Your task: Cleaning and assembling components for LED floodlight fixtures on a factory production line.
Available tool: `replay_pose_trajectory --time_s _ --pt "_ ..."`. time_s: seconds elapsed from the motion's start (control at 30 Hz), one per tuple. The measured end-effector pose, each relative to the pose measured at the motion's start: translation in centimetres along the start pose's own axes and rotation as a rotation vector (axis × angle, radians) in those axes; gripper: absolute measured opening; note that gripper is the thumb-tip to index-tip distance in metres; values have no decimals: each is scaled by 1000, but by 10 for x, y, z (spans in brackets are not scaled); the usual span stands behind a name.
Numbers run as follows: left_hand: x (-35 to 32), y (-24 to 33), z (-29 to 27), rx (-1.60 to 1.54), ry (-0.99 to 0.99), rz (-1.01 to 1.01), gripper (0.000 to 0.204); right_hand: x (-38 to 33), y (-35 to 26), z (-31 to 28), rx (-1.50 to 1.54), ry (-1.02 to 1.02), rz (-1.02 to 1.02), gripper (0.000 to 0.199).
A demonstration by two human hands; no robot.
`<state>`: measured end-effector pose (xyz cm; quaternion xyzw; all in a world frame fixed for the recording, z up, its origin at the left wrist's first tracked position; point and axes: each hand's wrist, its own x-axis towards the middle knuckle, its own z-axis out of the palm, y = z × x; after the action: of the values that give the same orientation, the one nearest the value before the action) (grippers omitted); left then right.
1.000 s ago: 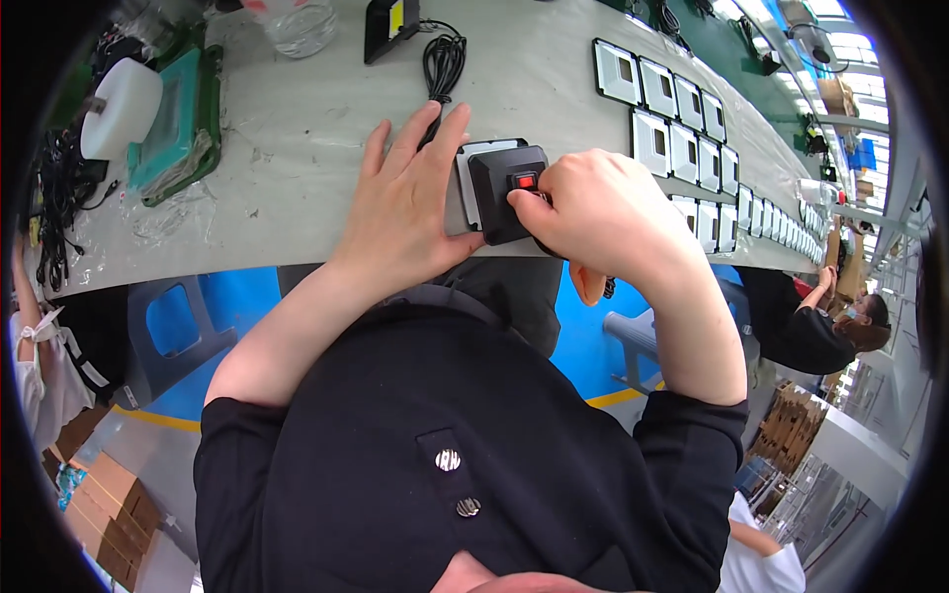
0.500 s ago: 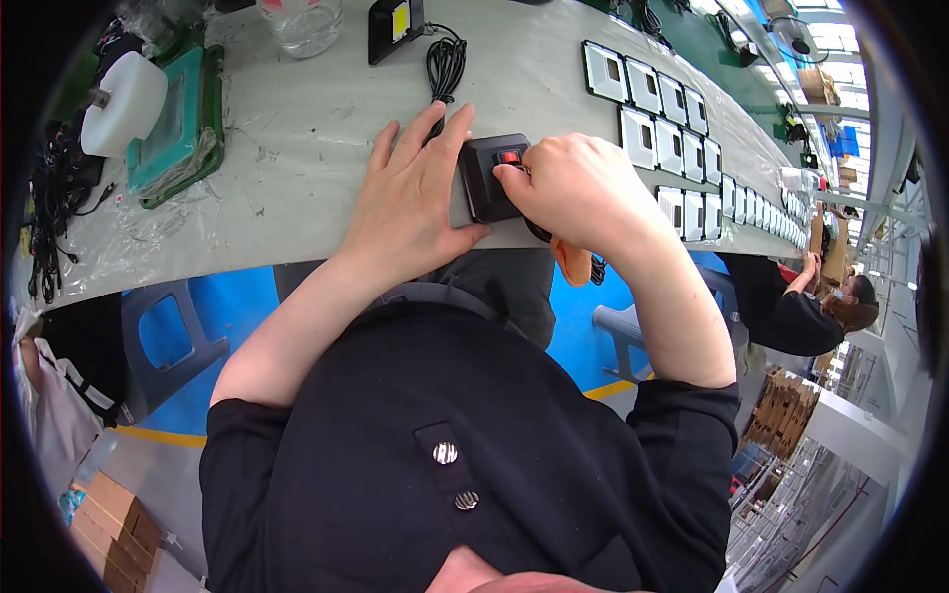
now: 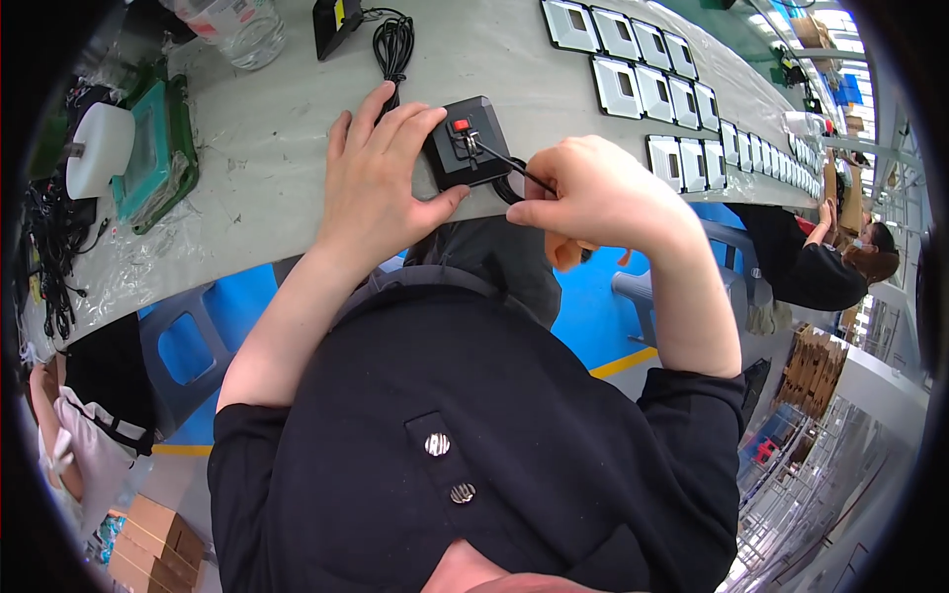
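A black square-faced housing (image 3: 484, 116) with a small red switch (image 3: 461, 126) lies on the table's near side. My left hand (image 3: 374, 198) lies beside it, fingers stretched out, the thumb and index fingertip at the housing's left edge. From the fitting by the switch, a black cable (image 3: 516, 163) runs straight to my right hand (image 3: 603, 193), which pinches it between thumb and curled fingers. More black cable loops beside the housing, partly behind the right hand. Something orange (image 3: 565, 252) shows below that hand; its kind is not clear.
Silver-faced panels with black rims (image 3: 618, 87) stand in rows at right. A bundled black cable (image 3: 393, 47) lies beyond my left hand, near another black housing (image 3: 336, 25). A clear bottle (image 3: 237, 30), a white roll (image 3: 101, 150) and a green tray (image 3: 178, 163) occupy the left. A person (image 3: 820, 257) is at far right.
My right hand has drawn back from the switch toward the lower right, leaving the cable stretched from the fitting. The left hand stays at the housing. The whole view has shifted slightly.
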<state>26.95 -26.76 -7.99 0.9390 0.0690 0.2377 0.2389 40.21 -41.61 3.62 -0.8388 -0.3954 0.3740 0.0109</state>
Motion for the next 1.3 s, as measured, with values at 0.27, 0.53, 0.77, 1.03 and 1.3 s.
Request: replay_pose_trajectory --time_s 0.27,0.53,0.77,1.03,1.3 --pt "1 8 -9 71 -90 -27 69 -7 -22 -35 -405 182 49 28" --pt "6 16 -9 87 -68 43 69 12 22 32 21 513 -411 51" --pt "-3 19 -8 57 -43 -41 62 37 28 63 152 689 -478 48" --pt "-8 19 0 -90 -9 2 70 -6 9 62 -56 611 -198 50" --pt "-48 -21 -134 -526 174 -210 78 -54 -84 1 107 146 -543 26"
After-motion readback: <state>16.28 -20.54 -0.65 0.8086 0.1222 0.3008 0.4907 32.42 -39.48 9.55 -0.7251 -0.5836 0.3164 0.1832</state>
